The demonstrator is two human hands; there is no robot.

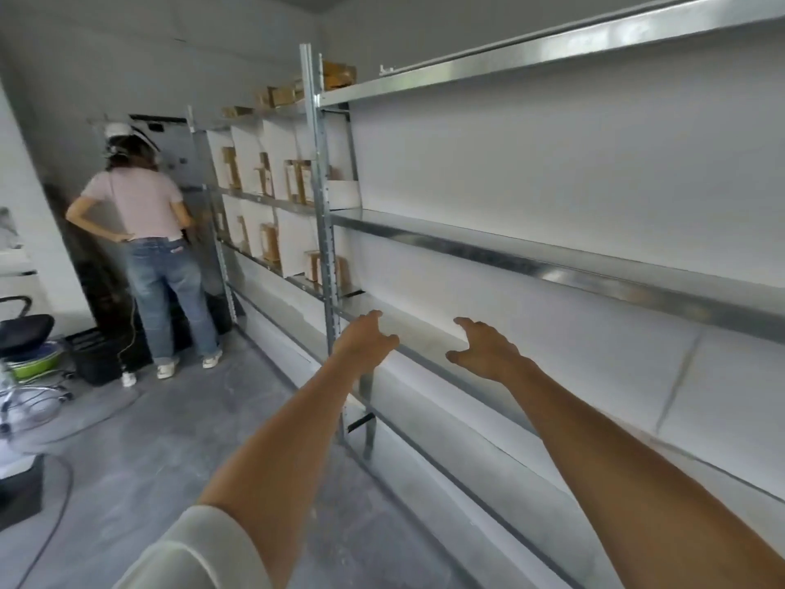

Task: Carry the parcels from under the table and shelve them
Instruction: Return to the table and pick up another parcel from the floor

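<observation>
- Both arms reach forward toward a metal shelving unit [552, 265] along the white wall.
- The left hand [367, 340] has its fingers [374, 318] spread and loosely curled, holding nothing; it hovers at the front edge of a lower shelf [429, 337], just beside the grey upright post [329, 248].
- The right hand [488, 346] is also open, its fingers [467, 324] splayed and bent slightly, palm toward the left hand, with nothing in its grasp.
- The gap between the two sets of fingers shows only bare shelf board.
- The shelf bay directly beyond the fingers carries no boxes.
- Brown cardboard parcels [297, 180] stand well beyond the left fingers, in the farther bay of the shelving, set upright between white divider panels [248, 159] on two levels.
- More parcels [337, 74] lie on the top level of that farther bay, high above and left of the fingers.
- Far to the left of the left fingers, another person [148, 231] in a pink top and jeans stands facing away, near the end of the shelving.
- A black stool [25, 327] sits at the left edge, well apart from both hands, on the grey concrete floor [170, 440].
</observation>
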